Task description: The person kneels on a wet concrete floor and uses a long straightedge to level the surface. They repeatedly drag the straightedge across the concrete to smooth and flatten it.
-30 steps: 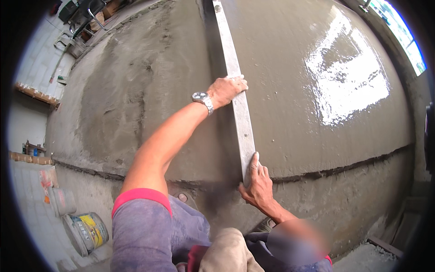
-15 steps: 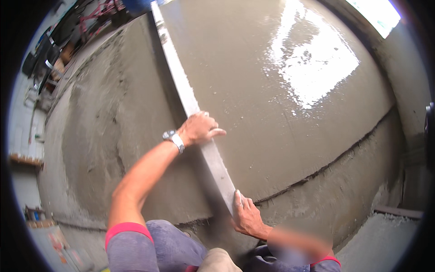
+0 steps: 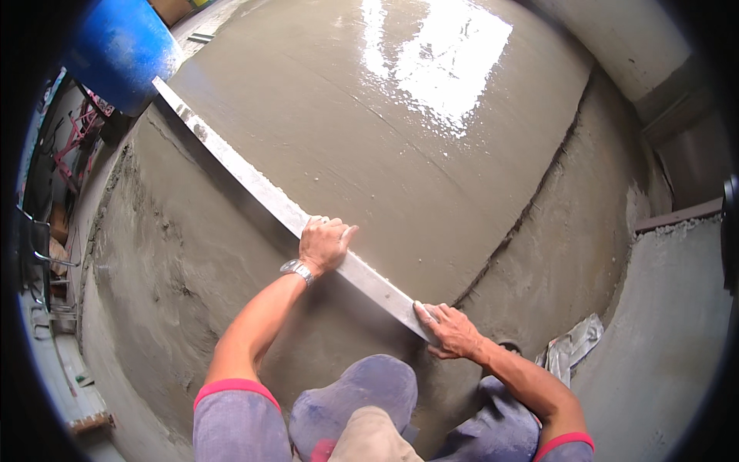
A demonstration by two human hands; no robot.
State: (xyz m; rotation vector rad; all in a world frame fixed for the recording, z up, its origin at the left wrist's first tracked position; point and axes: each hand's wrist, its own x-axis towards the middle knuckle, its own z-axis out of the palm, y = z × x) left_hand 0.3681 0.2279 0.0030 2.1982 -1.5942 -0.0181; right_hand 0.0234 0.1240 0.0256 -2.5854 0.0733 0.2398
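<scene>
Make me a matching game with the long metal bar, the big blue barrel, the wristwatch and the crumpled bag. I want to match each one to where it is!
Things:
1. long grey metal straightedge
2. big blue plastic barrel
3. silver wristwatch
4. crumpled grey bag

Places:
A. on the left wrist
B. lying across the wet concrete, under both hands
C. low on the right, beside the right forearm
D. at the far top left, by the bar's far end

Pairs: 1-B, 2-D, 3-A, 4-C
</scene>
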